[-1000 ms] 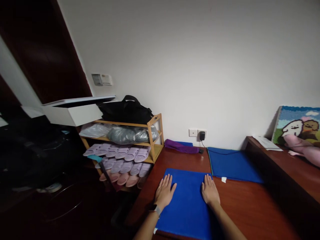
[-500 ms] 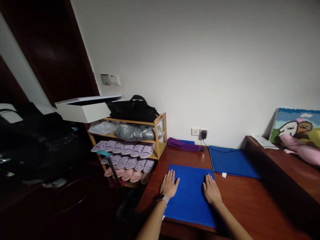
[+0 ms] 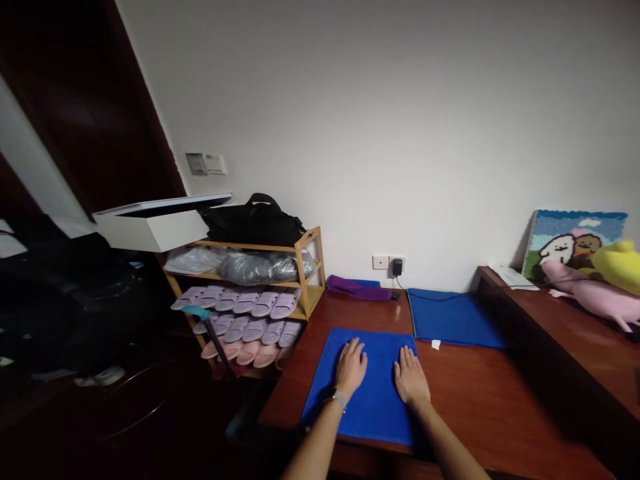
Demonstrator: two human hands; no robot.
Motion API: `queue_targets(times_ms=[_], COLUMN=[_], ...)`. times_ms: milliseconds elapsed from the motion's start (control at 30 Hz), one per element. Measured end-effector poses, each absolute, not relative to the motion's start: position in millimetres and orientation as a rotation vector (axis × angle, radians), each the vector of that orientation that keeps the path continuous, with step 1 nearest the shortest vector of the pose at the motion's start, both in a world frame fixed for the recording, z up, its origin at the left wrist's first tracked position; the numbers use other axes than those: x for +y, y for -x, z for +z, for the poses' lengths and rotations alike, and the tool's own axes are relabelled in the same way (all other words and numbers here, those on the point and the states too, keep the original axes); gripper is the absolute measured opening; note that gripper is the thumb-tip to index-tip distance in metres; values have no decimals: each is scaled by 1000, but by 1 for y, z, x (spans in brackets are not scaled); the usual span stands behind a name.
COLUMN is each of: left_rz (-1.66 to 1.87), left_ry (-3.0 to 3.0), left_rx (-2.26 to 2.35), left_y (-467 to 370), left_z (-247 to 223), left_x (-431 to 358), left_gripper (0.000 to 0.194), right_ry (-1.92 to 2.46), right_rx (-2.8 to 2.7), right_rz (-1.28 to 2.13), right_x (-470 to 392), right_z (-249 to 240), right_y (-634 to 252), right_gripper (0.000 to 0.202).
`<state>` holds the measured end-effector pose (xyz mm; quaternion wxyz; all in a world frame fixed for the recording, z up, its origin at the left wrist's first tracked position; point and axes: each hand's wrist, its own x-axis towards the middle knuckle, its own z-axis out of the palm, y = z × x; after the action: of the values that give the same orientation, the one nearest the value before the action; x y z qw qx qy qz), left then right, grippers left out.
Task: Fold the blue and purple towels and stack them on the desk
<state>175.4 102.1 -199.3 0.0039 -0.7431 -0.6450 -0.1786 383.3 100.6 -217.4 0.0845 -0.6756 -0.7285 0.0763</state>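
A blue cloth (image 3: 377, 393) lies flat and square near the front edge of the reddish-brown table (image 3: 465, 400). Over its left part is my left hand (image 3: 351, 367), palm down with the fingers apart and a watch on the wrist. My right hand (image 3: 413, 379) rests flat along the cloth's right edge, fingers stretched out. Neither hand holds anything. Behind and to the right lies a second blue cloth (image 3: 453, 319) with a small white tag. A purple cloth (image 3: 357, 288) sits by the wall, partly over another blue piece.
Left of the table stands a wooden rack (image 3: 314, 300) with slippers, plastic-wrapped items, a black bag (image 3: 255, 223) and a white box (image 3: 155, 230). A plugged-in charger (image 3: 397, 267) trails a cable. On the raised right surface are a pink plush (image 3: 590, 293) and a picture (image 3: 575, 237).
My left hand has moved inward from the cloth's left edge, its fingers now slightly bent. My right hand is still at the right edge. The view has shifted a little to the right.
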Motion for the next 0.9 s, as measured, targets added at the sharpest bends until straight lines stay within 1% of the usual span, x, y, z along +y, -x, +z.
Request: queue_targets(times_ms=[100, 167, 233, 333, 500, 733, 900], left_rz=[-579, -561, -488, -352, -315, -320, -364], left_ry=[2470, 2531, 2568, 2534, 2323, 2287, 2248], left_rx=[-1881, -1832, -1833, -1919, -2113, -2152, -2128], left_y=[-218, -227, -217, -175, -110, -108, -105], left_z=[-207, -212, -215, -216, -218, -209, -218], left_x=[93, 88, 84, 81, 68, 55, 56], left_gripper=[48, 52, 58, 64, 71, 72, 71], right_ry=[1993, 1990, 1996, 2008, 2022, 2023, 1955], right_rx=[-2184, -2195, -2197, -2185, -2184, -2181, -2093], right_rz=[231, 224, 214, 220, 230, 187, 136], right_x=[101, 101, 101, 101, 99, 92, 57], right_z=[-216, -216, -216, -217, -216, -207, -226], right_y=[-384, -385, -385, -385, -384, -381, -379], right_gripper=[67, 67, 67, 68, 69, 67, 68])
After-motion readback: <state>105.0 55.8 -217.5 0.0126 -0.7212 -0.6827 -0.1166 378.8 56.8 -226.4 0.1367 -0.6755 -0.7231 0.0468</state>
